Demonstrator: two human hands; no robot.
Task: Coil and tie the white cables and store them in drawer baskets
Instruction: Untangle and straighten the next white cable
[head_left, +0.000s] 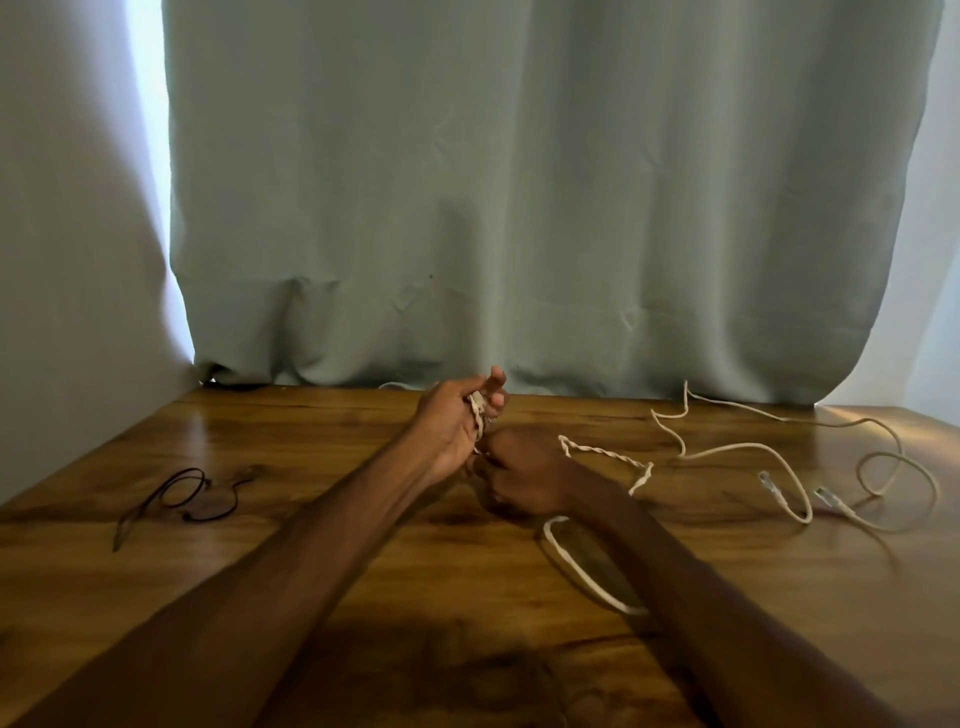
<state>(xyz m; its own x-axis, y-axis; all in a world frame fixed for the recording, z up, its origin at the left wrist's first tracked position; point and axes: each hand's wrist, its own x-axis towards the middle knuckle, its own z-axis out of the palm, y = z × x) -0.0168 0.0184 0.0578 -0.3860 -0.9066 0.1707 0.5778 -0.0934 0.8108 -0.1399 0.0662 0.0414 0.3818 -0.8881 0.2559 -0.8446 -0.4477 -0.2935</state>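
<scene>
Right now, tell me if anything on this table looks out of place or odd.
A thin dark cord lies alone at the left of the table, unlike the white cables. The left hand and right hand hold a white cable twisted on itself; a second white cable sprawls uncoiled on the right.

Dim, soft-focus view. Daylight leaks past the curtain (519, 182) at ten and two o'clock, glaring on the worktop (311, 441). My right hand (519, 478) sits in shadow; edges bend.
</scene>
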